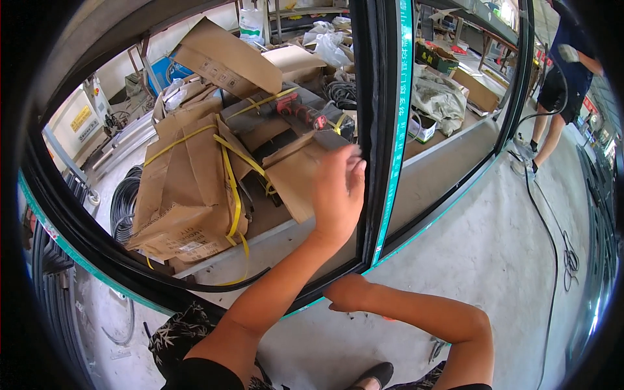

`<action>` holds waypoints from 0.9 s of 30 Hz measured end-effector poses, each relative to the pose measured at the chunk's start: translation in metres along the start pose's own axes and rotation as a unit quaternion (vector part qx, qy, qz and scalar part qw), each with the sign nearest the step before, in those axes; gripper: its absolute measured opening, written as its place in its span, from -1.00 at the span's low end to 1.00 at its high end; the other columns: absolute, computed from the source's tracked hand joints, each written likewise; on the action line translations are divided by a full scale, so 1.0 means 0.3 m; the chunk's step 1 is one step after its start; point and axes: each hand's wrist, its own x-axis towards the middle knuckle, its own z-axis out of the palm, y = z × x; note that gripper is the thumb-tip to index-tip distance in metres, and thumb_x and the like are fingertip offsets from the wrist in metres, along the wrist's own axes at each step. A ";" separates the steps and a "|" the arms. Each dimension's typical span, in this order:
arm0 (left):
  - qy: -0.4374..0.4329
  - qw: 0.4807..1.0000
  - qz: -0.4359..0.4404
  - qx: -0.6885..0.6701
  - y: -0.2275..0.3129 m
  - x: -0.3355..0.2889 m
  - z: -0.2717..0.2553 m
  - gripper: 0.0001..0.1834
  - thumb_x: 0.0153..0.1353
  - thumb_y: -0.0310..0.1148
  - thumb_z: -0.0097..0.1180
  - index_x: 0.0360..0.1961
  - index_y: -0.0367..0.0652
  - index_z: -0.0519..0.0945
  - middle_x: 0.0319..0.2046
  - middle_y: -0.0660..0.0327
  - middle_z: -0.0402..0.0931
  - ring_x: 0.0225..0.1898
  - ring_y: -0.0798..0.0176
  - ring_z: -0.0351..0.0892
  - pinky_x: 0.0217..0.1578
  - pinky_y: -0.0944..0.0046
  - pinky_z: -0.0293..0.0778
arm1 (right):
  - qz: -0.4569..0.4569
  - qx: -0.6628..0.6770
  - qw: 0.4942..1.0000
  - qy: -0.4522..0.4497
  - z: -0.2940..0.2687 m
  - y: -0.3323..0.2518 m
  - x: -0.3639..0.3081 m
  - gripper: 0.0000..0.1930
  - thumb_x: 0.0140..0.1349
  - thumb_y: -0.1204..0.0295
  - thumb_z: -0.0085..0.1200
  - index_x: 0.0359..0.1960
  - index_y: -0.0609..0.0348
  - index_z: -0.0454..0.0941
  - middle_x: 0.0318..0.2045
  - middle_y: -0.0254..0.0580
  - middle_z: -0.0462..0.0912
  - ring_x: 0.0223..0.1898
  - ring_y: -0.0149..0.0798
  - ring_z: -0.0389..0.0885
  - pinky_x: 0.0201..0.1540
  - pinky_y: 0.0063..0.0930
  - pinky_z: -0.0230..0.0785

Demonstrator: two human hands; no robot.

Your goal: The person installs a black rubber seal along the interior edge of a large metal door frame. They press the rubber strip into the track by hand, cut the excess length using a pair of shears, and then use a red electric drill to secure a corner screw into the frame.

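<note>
A large black metal frame with teal protective film stands before me, its upright post (383, 130) near the middle. My left hand (338, 195) reaches inside the left opening beside this post. Its fingers are curled and the thumb lies close to them; the fingertips are blurred, and whatever they hold is hidden. Lower down, my right hand (348, 292) is closed against the bottom rail near the post's foot, its fingers mostly out of sight. A black rubber strip (250, 281) curves along the bottom rail, its free end standing off the rail left of my left forearm.
Behind the frame lie cardboard boxes (185, 175) with yellow straps, a red power tool (302, 112) and coiled black cable (127, 201). At the right a person (559, 78) stands near a cable (552, 279) on the floor. Dark metal profiles (52, 292) line the left side.
</note>
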 end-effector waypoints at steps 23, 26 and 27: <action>0.081 0.993 -0.030 0.079 0.053 0.072 0.121 -0.87 0.08 -0.51 0.17 -0.32 -0.17 0.51 -0.45 0.07 0.53 -0.43 -0.02 0.53 -0.41 0.07 0.41 | -0.002 -0.028 1.000 -0.009 -0.054 -0.024 -0.112 -0.69 0.15 0.22 0.09 -0.16 0.11 0.61 -0.20 -0.01 0.66 -0.13 0.00 0.65 -0.17 -0.07 0.53; 0.061 0.995 -0.027 0.077 -0.006 -0.006 0.122 -0.87 0.08 -0.49 0.19 -0.34 -0.15 0.50 -0.49 0.09 0.52 -0.47 -0.01 0.53 -0.46 0.05 0.41 | 0.013 -0.066 0.998 -0.018 -0.121 -0.037 -0.130 -0.71 0.15 0.23 0.07 -0.17 0.09 0.62 -0.20 -0.03 0.67 -0.13 -0.02 0.65 -0.18 -0.08 0.53; 0.008 0.995 -0.065 0.075 -0.016 -0.050 0.107 -0.86 0.08 -0.47 0.21 -0.33 -0.16 0.51 -0.47 0.08 0.55 -0.44 -0.02 0.56 -0.44 0.06 0.43 | 0.012 -0.066 0.998 -0.018 -0.137 -0.037 -0.136 -0.71 0.15 0.23 0.07 -0.17 0.09 0.62 -0.20 -0.03 0.67 -0.13 -0.02 0.65 -0.18 -0.08 0.53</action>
